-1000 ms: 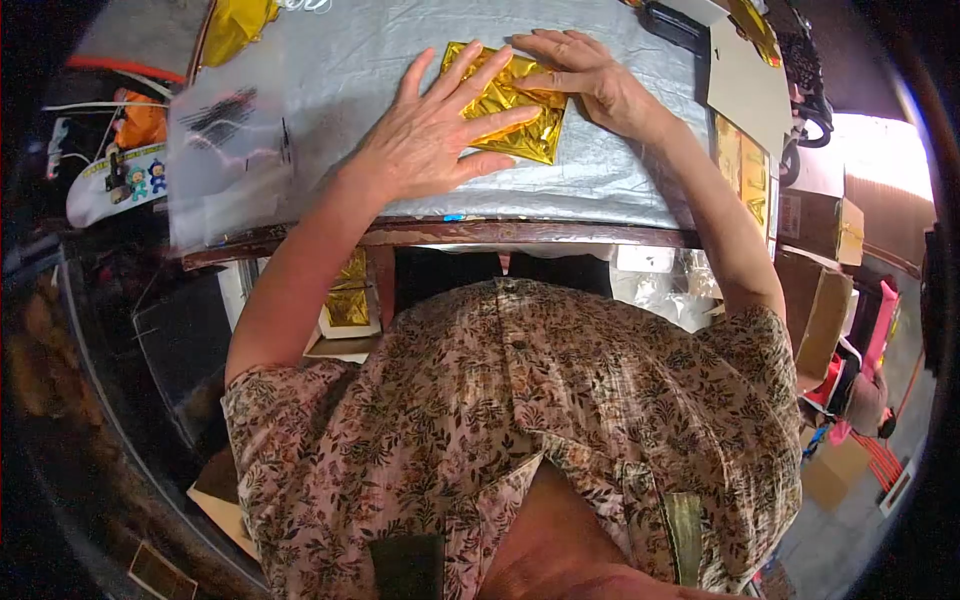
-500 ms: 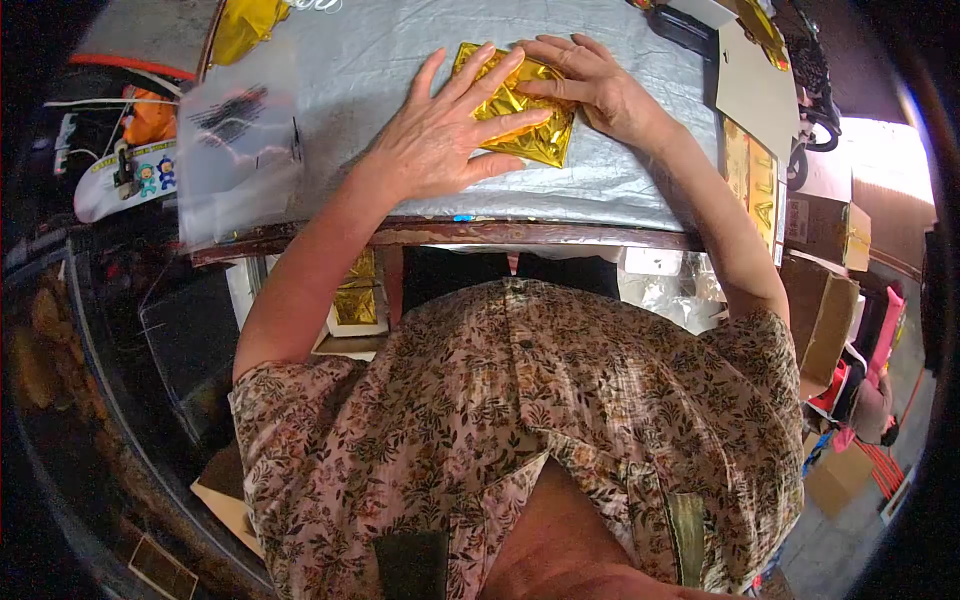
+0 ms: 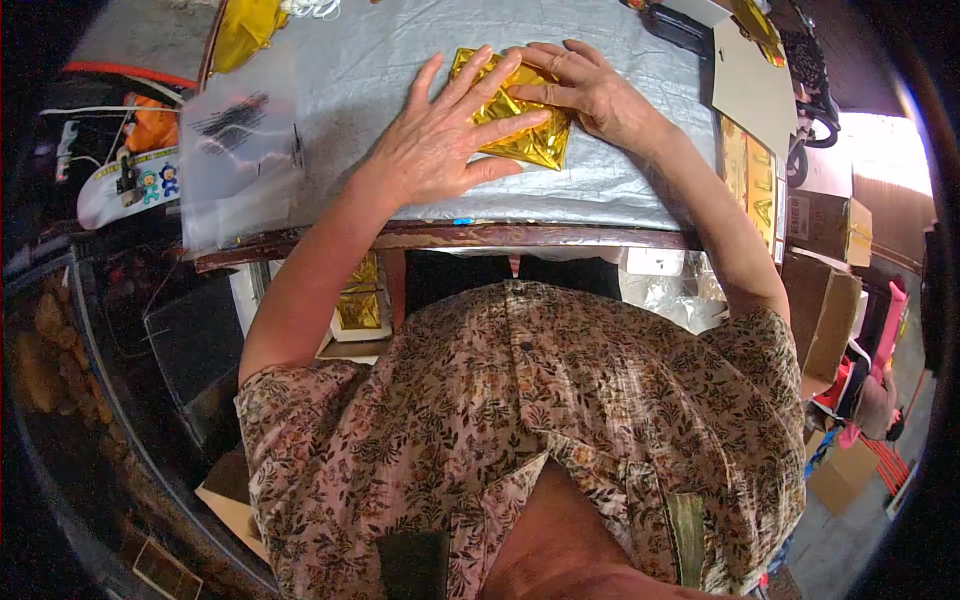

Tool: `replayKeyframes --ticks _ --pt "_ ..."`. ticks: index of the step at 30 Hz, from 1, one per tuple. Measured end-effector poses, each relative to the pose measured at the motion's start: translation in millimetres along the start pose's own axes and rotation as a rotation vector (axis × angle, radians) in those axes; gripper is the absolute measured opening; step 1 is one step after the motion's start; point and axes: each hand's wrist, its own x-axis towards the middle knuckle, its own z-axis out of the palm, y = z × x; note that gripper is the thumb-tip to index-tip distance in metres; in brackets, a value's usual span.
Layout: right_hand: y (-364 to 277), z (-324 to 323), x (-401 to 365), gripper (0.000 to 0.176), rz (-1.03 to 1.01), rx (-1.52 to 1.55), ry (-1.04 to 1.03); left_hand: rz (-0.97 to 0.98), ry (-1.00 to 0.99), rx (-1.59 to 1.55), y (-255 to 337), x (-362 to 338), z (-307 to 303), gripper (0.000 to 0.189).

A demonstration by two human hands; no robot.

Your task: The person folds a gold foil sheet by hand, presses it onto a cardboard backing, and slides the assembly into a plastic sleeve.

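A folded piece of shiny gold foil [image 3: 541, 149] lies on the silver-covered table, partly hidden beneath both hands. My left hand [image 3: 440, 130] rests on its left part, fingers spread and palm down. From the far right, my right hand [image 3: 605, 100] bends over the foil, its fingers reaching across the upper part near my left fingertips. The right fingers look stretched out and flat on the foil, with nothing visibly gripped.
A clear plastic bag [image 3: 235, 150] lies at the table's left. More gold foil [image 3: 245, 35] sits at the back left corner. White card [image 3: 750, 85] and a gold lettered sheet [image 3: 752, 185] line the right edge. Below the table, an open box holds gold packets [image 3: 358, 308].
My right fingers have shifted slightly to the left and down over the foil. My left hand stays almost where it was, still spread on the foil.
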Motion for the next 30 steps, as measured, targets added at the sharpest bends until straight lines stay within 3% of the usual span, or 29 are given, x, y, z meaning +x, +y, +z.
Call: replayKeyframes --ticks 7,14,16,20,22,23,24,26,30 --pt "-1 -6 1 0.051 -0.026 -0.041 -0.054 0.002 0.015 -0.016 0 0 0 0.058" --pt "-2 -12 3 0.051 -0.043 0.066 -0.006 -0.005 -0.035 0.061 -2 0 4 0.056" --pt "-3 -13 2 0.035 -0.010 0.118 -0.004 -0.005 -0.047 0.064 -1 0 4 0.056" --pt "5 -14 -8 0.048 0.013 0.156 0.003 -0.004 -0.050 0.054 0 1 3 0.055" --pt "10 -18 -12 0.047 0.160 0.492 0.129 -0.004 -0.063 0.075 0 2 3 0.055" --pt "9 -22 -18 0.067 0.167 0.287 0.116 -0.003 -0.060 0.079 0 2 2 0.055" --pt "4 -24 -20 0.067 0.171 0.285 0.114 -0.002 -0.057 0.083 0 2 1 0.054" --pt "-7 -28 -24 0.047 0.170 -0.061 -0.007 0.003 -0.054 0.085 0 2 1 0.054" --pt "-18 -32 -30 0.047 0.154 -0.168 -0.101 0.001 -0.056 0.101 1 3 0 0.058"
